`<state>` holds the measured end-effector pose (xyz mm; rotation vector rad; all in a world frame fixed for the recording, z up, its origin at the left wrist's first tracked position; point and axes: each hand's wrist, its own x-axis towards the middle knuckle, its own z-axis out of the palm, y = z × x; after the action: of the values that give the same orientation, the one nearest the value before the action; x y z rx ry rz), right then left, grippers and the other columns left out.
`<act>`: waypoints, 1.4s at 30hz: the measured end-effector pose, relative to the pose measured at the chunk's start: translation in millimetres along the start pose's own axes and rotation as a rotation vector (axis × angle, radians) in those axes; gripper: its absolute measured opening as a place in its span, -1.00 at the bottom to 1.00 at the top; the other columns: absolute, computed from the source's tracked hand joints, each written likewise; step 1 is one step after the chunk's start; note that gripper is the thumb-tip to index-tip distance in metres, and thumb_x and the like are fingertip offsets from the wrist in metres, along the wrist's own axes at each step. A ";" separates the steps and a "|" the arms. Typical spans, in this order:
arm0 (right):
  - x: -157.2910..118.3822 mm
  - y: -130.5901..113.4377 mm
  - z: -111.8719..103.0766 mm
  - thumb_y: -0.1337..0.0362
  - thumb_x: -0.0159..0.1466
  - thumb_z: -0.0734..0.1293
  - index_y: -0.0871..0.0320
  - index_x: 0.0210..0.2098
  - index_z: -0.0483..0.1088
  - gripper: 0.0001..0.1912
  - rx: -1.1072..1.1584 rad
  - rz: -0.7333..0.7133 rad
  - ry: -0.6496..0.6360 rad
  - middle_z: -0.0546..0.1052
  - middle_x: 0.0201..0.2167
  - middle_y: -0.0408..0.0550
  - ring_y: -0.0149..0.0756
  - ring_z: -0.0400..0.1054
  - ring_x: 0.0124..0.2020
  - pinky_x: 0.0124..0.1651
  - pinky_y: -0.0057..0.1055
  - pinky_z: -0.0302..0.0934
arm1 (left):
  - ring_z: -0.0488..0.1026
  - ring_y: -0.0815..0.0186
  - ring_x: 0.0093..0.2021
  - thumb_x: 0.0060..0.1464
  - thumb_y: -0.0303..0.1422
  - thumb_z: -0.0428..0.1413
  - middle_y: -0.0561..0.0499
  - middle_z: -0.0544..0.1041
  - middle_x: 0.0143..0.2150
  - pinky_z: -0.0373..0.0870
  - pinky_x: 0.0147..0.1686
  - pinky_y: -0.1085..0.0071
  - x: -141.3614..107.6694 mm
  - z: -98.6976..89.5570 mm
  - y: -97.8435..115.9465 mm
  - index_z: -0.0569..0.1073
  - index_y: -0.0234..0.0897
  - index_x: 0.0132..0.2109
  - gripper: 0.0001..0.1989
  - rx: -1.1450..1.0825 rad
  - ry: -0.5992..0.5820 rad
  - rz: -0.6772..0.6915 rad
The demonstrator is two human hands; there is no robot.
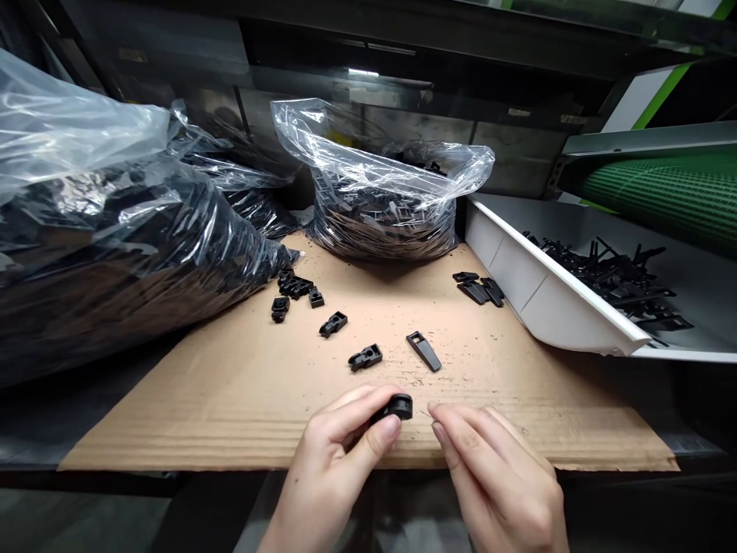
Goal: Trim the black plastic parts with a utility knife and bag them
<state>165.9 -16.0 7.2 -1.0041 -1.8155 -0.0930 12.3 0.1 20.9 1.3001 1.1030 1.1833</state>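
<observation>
Between the thumb and fingers of my left hand [345, 453] is a small black plastic part [399, 407] with a rounded end, held over the front of the cardboard sheet [230, 384]. My right hand [495, 461] is just right of it, thumb and fingertips pressed together; whatever they pinch, if anything, is too small to make out. Beyond my hands lie a black block-shaped part [365, 357], another like it [333, 324] and a flat tapered black piece [424, 351] with a square hole.
Several block-shaped parts [296, 286] lie at the left, several tapered pieces [475, 291] at the right. Plastic bags of black parts stand at the left [115, 253] and the back [385, 207]. A white tray [553, 292] holding black pieces borders the right, below a green ribbed belt [662, 188].
</observation>
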 end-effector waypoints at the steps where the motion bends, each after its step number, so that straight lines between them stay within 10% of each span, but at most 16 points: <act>1: 0.2 0.6 1.6 0.50 0.16 0.26 0.21 -0.16 0.39 -0.75 -0.007 -0.002 0.003 0.48 -0.44 -0.01 -0.32 0.33 -0.46 -0.43 -0.43 0.24 | 0.38 0.29 -0.29 -0.02 -0.39 0.12 0.06 0.40 -0.49 0.32 -0.34 0.55 -0.6 1.3 1.5 0.55 -0.14 -0.34 -0.89 -0.019 0.018 -0.002; 20: 3.7 0.4 2.7 0.54 0.15 0.25 0.23 -0.14 0.37 -0.71 0.033 0.003 -0.113 0.48 -0.39 0.02 -0.29 0.35 -0.39 -0.36 -0.41 0.26 | 0.27 0.45 -0.54 0.01 -0.45 0.10 0.09 0.41 -0.43 0.23 -0.55 0.58 -1.8 -4.6 1.3 0.55 -0.12 -0.27 -0.82 -0.059 -0.082 0.018; 28: 27.4 -10.3 -11.8 0.33 0.26 0.13 0.17 -0.62 0.27 -0.67 0.419 0.488 -0.533 0.28 -0.69 -0.21 -0.48 0.19 -0.64 -0.59 -0.55 0.05 | 0.28 0.42 -0.47 0.10 -0.45 0.03 0.03 0.39 -0.29 0.26 -0.47 0.55 1.0 -11.6 -1.2 0.52 -0.16 -0.26 -0.82 -0.074 -0.244 0.064; 42: 29.7 4.7 -22.5 0.17 0.22 0.22 0.26 -0.44 0.40 -0.72 1.101 0.986 -0.941 0.30 -0.70 -0.23 -0.65 -0.05 -0.76 -0.69 -0.65 -0.15 | 0.37 0.32 -0.16 0.06 -0.58 0.04 0.07 0.44 -0.20 0.30 -0.19 0.56 -2.1 -11.9 -1.4 0.50 -0.10 -0.20 -0.72 0.083 -0.194 0.234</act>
<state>181.5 -6.2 40.0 -0.9982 -1.4574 2.0061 0.3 -0.7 19.4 1.6068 0.8846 1.1606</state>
